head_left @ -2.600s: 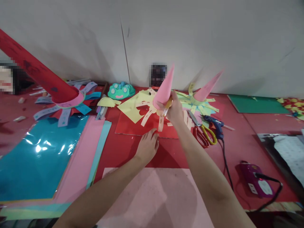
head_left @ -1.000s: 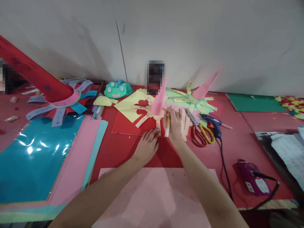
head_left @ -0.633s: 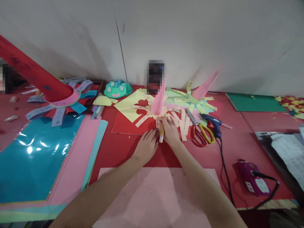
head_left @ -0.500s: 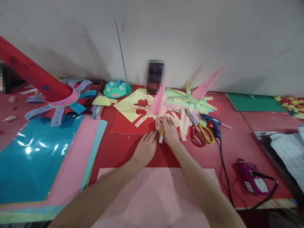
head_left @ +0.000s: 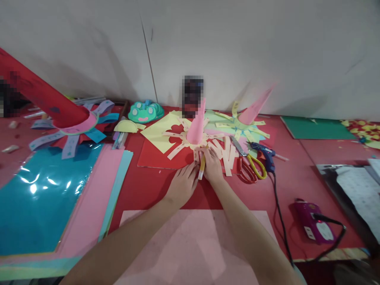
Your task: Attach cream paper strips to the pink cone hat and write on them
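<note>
My right hand (head_left: 212,163) is closed round a yellow pen (head_left: 202,164) with a whitish end, which slants toward me. Its tip lies near a cream paper strip with marks on it, partly hidden by my fingers. Beside it, my left hand (head_left: 183,183) lies flat on the red tabletop, fingers stretched toward the strip's near end. The strip belongs to a flower-like ring of lettered strips (head_left: 176,151) round a pink paper cone (head_left: 196,128). Loose cream strips (head_left: 227,156) lie just right of my right hand.
Scissors (head_left: 248,168) and a blue glue gun (head_left: 265,156) lie to the right, its cord running near a purple power adapter (head_left: 315,222). Another pink cone (head_left: 252,109) stands behind. At left are coloured sheets (head_left: 97,190), a red paper tube (head_left: 56,105) and green frog cutouts (head_left: 144,113).
The whole view has shifted very slightly. Both hands and the pen keep nearly the same place at the strip.
</note>
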A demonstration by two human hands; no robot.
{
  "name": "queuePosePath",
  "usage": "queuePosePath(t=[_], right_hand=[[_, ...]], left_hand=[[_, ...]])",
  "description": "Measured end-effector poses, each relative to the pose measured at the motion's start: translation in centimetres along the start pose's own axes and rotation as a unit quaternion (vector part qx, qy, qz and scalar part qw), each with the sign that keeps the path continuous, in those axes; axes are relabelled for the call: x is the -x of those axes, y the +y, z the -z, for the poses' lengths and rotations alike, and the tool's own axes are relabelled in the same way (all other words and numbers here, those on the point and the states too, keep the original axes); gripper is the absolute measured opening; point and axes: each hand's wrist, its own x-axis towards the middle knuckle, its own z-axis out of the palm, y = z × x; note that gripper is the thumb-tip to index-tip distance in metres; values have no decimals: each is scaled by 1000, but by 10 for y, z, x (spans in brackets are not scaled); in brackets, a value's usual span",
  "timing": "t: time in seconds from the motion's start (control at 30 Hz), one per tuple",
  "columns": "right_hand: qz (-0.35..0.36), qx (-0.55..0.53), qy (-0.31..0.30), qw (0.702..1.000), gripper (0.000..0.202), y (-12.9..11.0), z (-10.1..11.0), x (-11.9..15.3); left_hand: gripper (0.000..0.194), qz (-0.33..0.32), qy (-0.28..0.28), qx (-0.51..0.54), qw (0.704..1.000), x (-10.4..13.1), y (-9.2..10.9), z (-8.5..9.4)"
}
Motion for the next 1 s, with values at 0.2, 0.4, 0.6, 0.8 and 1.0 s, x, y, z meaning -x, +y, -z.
queuePosePath(t=[0.2, 0.4, 0.6, 0.8, 1.0], right_hand=[[-42, -46, 17, 998, 26, -6, 4, -2], [-200, -169, 87, 961, 29, -23, 26, -1], [-253, -236, 102, 933, 26, -24, 23, 1], [-256, -336, 62, 904, 28, -18, 9, 1], [-258, -337, 76, 902, 26, -17, 4, 6]], left_hand=[[37, 1, -23, -12, 1000, 1, 0, -2], [42, -8, -13, -14, 1000, 1, 1, -2], [48, -10, -40, -51, 998, 2, 5, -1], [45, -10, -35, -62, 997, 5, 3, -7], [43, -24, -15, -60, 998, 6, 2, -7]])
